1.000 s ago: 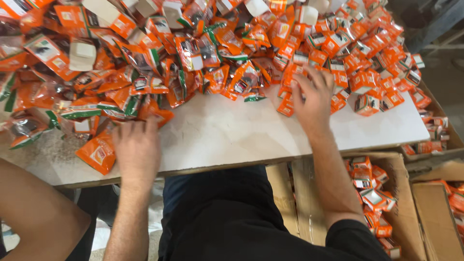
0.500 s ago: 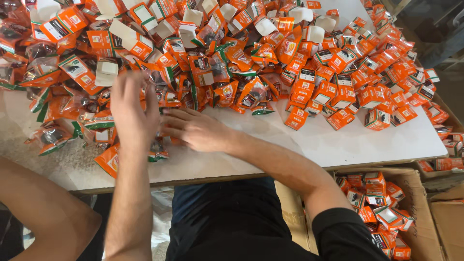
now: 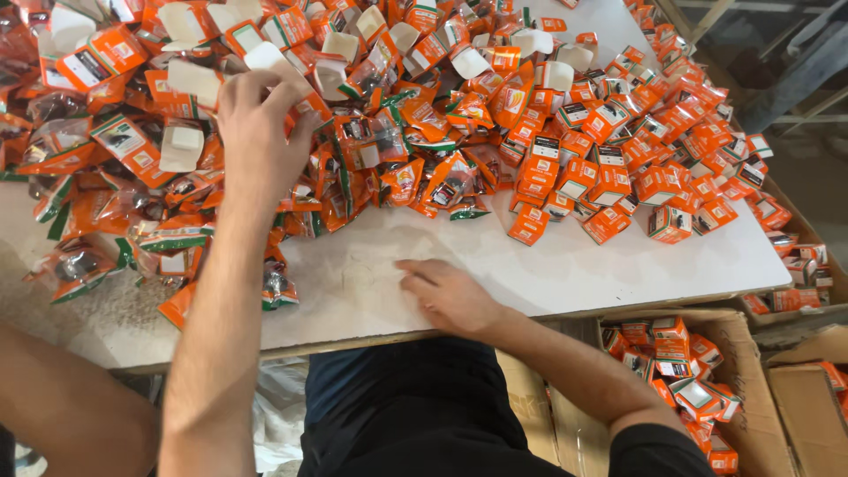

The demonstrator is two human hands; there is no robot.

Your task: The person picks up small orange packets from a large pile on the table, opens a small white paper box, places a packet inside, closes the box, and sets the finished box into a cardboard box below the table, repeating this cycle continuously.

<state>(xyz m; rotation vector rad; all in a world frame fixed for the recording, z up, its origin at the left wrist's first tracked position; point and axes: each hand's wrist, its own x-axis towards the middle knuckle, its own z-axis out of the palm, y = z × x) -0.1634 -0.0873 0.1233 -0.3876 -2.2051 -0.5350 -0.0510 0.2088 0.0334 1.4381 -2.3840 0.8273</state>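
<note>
Left hand [image 3: 256, 132], upper left of frame, digs into the orange packets [image 3: 424, 168], fingers curled, grip hidden. Right hand [image 3: 446, 296] lies flat on the white table [image 3: 574, 265], fingers loosely together, probably for balance.

White worktop [image 3: 565, 265], flat and matte, with a thin pale wooden edge along the near side; scuffed and grey-speckled toward the left corner. Below the near edge on the right, an open brown cardboard carton [image 3: 751, 340] standing on the floor, a second carton [image 3: 808, 406] just beside it at the far right. Between them and further left under the worktop, plain cardboard flaps [image 3: 530, 397]. Upper right corner: dim grey floor [image 3: 795, 150] and slanted grey metal bars [image 3: 795, 66], blurred, kind not tellable. A bit of crumpled white plastic sheet [image 3: 278, 411] low under the worktop's edge. Even, soft light from above, no hard shadows. No walls or windows in view.
</note>
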